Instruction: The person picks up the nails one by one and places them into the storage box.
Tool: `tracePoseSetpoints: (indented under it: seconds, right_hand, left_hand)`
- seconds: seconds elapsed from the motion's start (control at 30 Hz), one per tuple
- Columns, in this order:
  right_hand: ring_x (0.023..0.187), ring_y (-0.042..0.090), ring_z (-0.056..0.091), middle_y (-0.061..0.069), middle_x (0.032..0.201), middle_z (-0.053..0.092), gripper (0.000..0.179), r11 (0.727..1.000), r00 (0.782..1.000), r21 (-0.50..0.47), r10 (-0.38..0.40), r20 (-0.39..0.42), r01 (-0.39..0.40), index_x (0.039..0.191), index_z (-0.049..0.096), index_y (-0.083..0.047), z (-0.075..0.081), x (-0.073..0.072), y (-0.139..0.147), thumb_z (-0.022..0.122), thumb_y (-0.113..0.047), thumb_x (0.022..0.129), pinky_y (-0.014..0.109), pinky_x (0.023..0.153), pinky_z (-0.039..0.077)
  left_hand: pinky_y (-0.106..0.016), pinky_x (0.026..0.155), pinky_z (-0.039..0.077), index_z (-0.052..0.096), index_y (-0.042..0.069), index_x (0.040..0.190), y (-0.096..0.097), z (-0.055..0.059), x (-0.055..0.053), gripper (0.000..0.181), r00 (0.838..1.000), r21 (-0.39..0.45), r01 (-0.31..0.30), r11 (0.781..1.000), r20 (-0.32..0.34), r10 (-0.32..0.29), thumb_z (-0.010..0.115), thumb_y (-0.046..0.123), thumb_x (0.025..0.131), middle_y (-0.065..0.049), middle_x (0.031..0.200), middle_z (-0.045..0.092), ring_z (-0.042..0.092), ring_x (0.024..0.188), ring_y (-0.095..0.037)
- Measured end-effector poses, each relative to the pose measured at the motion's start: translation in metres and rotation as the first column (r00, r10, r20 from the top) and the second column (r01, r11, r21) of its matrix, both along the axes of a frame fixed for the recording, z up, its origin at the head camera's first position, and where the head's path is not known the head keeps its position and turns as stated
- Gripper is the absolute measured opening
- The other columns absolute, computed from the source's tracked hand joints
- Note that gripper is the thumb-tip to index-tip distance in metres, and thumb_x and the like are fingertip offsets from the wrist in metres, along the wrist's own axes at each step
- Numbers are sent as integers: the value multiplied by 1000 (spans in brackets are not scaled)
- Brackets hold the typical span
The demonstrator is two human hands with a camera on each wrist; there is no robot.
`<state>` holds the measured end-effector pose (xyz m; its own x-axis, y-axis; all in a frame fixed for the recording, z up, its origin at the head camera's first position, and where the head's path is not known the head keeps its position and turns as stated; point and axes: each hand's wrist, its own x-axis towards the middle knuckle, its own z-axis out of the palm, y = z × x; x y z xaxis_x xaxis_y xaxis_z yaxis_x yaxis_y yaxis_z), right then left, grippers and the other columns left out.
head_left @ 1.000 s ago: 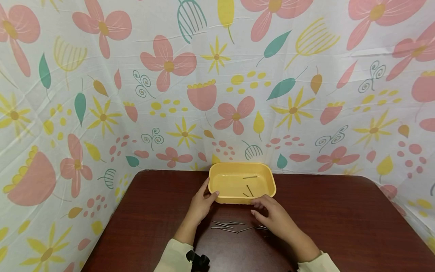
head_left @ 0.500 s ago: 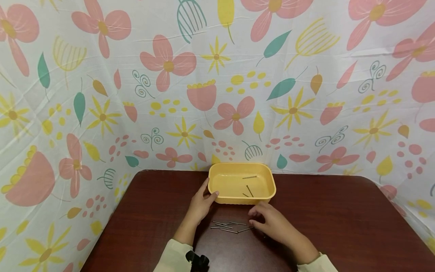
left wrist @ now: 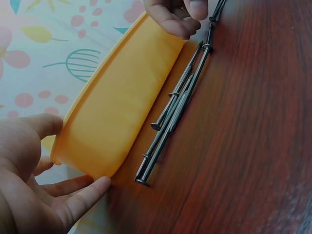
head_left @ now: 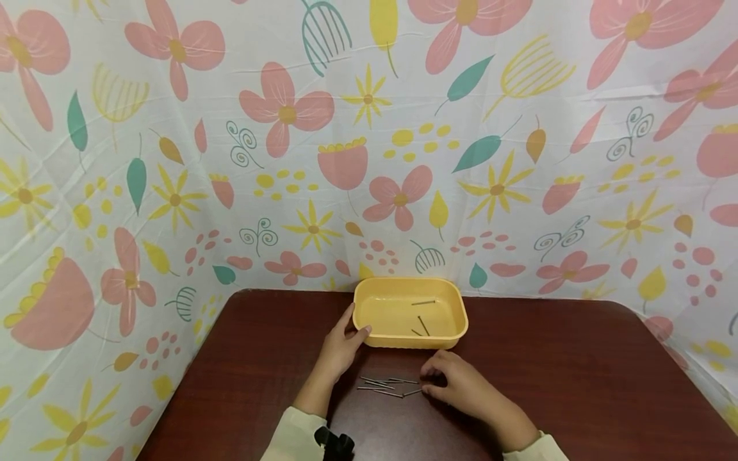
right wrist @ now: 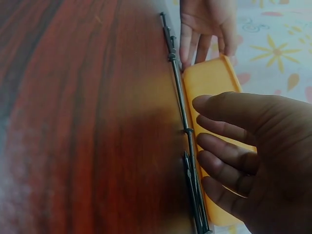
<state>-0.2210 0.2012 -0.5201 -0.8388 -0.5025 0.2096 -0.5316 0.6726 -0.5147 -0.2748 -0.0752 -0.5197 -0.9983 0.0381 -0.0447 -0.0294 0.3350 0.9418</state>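
Note:
In the head view, a yellow plastic tray [head_left: 392,342] stands near the table's far edge with 3 nails [head_left: 423,324] inside. My left hand [head_left: 339,349] holds its left end, thumb at the near corner and fingers along the side. Several loose steel nails [head_left: 382,386] lie on the table in front of it, some crossing each other. My right hand [head_left: 461,384] hovers at the right end of these, fingers loosely curved and thumb apart from them. The right wrist view shows nothing between the fingers of that hand [right wrist: 287,151], with nails [right wrist: 181,102] just beyond the fingertips.
The dark red-brown wooden table [head_left: 265,358] extends to both sides. A flower-printed cloth [head_left: 398,128] hangs behind its far edge and along the left. A black strap mount [head_left: 334,443] sits on the left sleeve.
My right hand has come down from the tray's near rim toward the loose nails and slightly left. The left hand and the tray stay in place.

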Motion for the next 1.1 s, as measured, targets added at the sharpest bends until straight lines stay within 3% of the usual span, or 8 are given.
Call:
tracePoseSetpoints:
  seconds: [0.3,1.1]
  right_hand:
    - [85,6,58,-9,91,59,15,999,998,-8,41,-47,-42,92,70,-19,-1,1,0,83,-18,83,25,76,51]
    - [89,2,54,-14,90,57,13,999,999,43,21,-28,-20,86,71,-25,-5,0,1,80,-16,86,27,78,50]
  left_hand:
    - [-43,92,57,30,33,160,0,-1,0,72,1000,9,4,1000,-3,-4,66,41,98,-15,157,44,58,130,-34]
    - [-43,91,57,30,32,160,1,2,1,72,1000,9,2,1000,-6,-1,66,40,98,-16,157,44,58,130,-35]
